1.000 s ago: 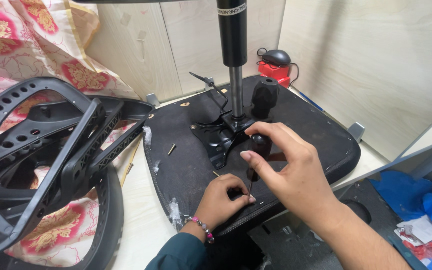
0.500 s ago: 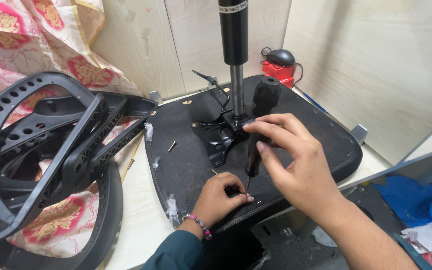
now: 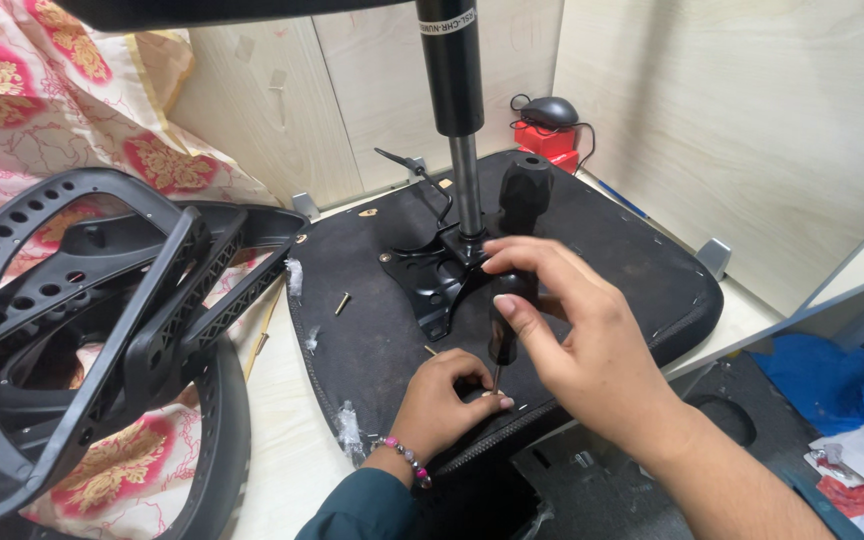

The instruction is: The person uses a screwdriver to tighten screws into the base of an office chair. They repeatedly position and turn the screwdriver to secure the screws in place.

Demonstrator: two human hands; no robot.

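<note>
Upturned chair seat (image 3: 372, 330), underside up, gas-lift column (image 3: 457, 110) rising from its mounting plate (image 3: 430, 285). Right hand (image 3: 572, 350) clenched around black screwdriver (image 3: 512, 260), held upright, tip at a screw by the seat's near edge. Left hand (image 3: 447, 395) pinching that screw, steadying it. Loose screw (image 3: 342, 302) lying nearby. No containers visible.

The right hand (image 3: 577, 340) hides the screwdriver (image 3: 514, 250) shaft's middle. The screw under the left hand (image 3: 447, 395) fingertips is too small to tell. At 12 o'clock, the gas cylinder (image 3: 452, 70) is cut off by the top edge.
</note>
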